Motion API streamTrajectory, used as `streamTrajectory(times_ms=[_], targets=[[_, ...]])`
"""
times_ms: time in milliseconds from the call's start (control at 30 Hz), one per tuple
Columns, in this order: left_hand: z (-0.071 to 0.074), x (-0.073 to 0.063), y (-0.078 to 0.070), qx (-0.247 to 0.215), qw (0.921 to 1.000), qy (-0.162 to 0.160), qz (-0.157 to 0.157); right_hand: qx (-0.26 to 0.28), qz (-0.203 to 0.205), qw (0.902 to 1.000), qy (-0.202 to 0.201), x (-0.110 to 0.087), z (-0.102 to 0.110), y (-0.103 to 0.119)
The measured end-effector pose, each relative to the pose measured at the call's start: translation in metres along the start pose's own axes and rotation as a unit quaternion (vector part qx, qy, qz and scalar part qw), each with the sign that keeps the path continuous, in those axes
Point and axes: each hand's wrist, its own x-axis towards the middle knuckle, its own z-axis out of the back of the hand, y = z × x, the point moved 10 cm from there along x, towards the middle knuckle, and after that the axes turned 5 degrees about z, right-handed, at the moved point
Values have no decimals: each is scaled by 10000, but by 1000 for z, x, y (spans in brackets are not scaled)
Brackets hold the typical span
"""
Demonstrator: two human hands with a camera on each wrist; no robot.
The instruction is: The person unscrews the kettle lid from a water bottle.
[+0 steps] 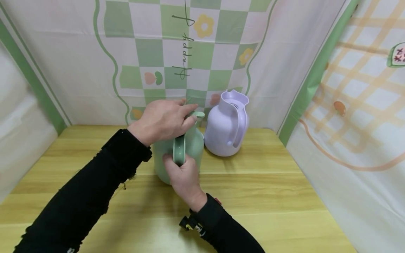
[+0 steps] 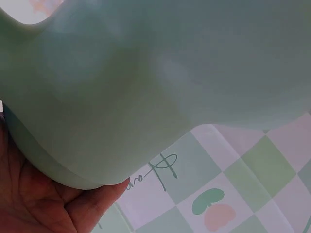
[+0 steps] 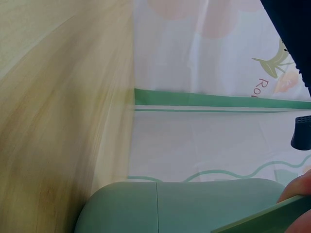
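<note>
A pale green jug (image 1: 194, 147) stands upright on the wooden table, its handle (image 1: 179, 149) turned toward me. My right hand (image 1: 186, 177) grips the lower part of that handle. Over the top of the jug lies my left hand (image 1: 162, 119), with its fingers bent round the lid (image 1: 199, 114); a rounded green tab of it sticks out past the fingers. The left wrist view shows the fingers (image 2: 97, 204) cupped against the rim of the top. In the right wrist view, the jug's smooth side (image 3: 204, 204) and the gripped handle fill the bottom edge.
A lilac jug (image 1: 221, 126) stands close to the right of the green one, handle toward the front right. Behind both hangs a checkered cloth (image 1: 175, 52) at the table's back edge. A patterned cloth (image 1: 357, 105) hangs on the right side. The wooden table (image 1: 253, 196) stretches toward me.
</note>
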Motion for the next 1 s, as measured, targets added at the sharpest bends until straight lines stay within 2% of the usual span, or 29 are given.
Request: streamTrajectory(times_ms=[167, 367, 467, 733, 867, 1000], targets=[[6, -2, -3, 159, 9990, -410, 9, -1, -37, 10000, 9, -1, 1, -1], [13, -3, -7, 560, 9945, -884, 5, 35, 67, 10000, 24, -1, 1, 1], [15, -2, -8, 735, 9923, -991, 78, 41, 129, 9999, -7, 0, 1, 3], [16, 3, -9, 830, 9912, -918, 472, 16, 186, 9998, -38, 1, 1, 3], [11, 7, -6, 826, 9916, -509, 861, 68, 220, 9997, 18, 1, 0, 3], [4, 9, -1, 883, 9887, -77, 1207, 168, 239, 9996, 63, 1, -1, 3]])
